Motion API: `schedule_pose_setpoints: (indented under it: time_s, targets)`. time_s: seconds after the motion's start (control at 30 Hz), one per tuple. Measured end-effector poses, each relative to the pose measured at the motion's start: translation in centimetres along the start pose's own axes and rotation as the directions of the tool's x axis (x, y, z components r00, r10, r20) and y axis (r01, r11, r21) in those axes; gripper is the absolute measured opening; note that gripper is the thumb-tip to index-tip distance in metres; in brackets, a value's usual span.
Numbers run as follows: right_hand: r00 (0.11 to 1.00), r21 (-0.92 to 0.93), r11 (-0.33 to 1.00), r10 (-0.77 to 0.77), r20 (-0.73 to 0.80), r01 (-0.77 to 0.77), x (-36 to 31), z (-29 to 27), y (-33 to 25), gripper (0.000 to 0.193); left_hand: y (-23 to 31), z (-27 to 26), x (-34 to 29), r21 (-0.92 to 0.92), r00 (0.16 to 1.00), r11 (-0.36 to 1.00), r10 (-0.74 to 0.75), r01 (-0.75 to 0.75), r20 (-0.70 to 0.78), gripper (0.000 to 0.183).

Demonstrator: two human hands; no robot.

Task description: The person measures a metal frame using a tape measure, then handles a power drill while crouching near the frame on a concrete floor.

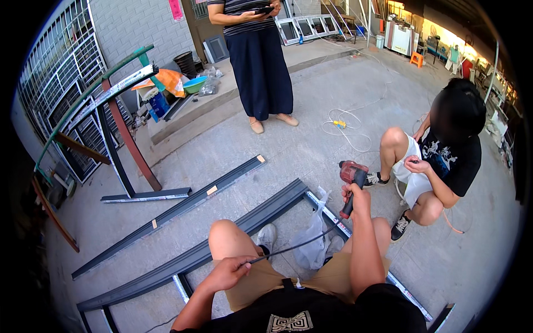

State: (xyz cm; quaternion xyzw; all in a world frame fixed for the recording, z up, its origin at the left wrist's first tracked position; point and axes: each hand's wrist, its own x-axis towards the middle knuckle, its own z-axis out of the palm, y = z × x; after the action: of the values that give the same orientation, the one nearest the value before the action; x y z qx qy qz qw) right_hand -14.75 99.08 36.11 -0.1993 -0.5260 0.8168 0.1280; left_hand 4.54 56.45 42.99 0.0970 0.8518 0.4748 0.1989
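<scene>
My right hand [357,197] is wrapped round the black grip of a red and black power drill [353,173], held up in front of my right knee. From the foot of its handle a black cable [302,242] runs down across my lap. My left hand [230,273] is closed on that cable over my left thigh. Below my hands a dark metal frame [250,219] lies on the ground, its long bar passing under my legs. A crumpled clear plastic bag [312,244] lies between my feet, by the frame's side bar.
A separate dark metal bar [214,190] lies ahead. A person squats at the right [449,150]; another stands ahead [258,72] holding a phone. A white cable with a yellow plug [339,124] lies between them. A rack [125,130] of bars stands left.
</scene>
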Motion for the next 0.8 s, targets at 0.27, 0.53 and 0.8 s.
schedule_pose_setpoints:
  time_s: [0.27, 0.53, 0.8]
  targets:
    - [1.0, -0.031, 0.999, 0.03, 0.003, -0.03, 0.3, -1.2, 0.9, 0.019, -2.1, 2.8, -0.2, 0.207, 0.999, 0.978, 0.024, -0.032, 0.041, 0.035]
    - [0.999, 0.102, 0.994, 0.045, 0.0, -0.045, -0.1, -0.7, 0.3, 0.016, -0.7, 3.2, -0.1, 0.232, 0.999, 0.972, -0.023, 0.03, -0.033, 0.034]
    - [0.999, 0.142, 0.989, 0.037, 0.04, -0.043, -0.6, -0.5, 0.7, 0.015, 2.1, 0.8, -0.8, 0.289, 0.984, 0.949, 0.155, -0.124, -0.087, 0.031]
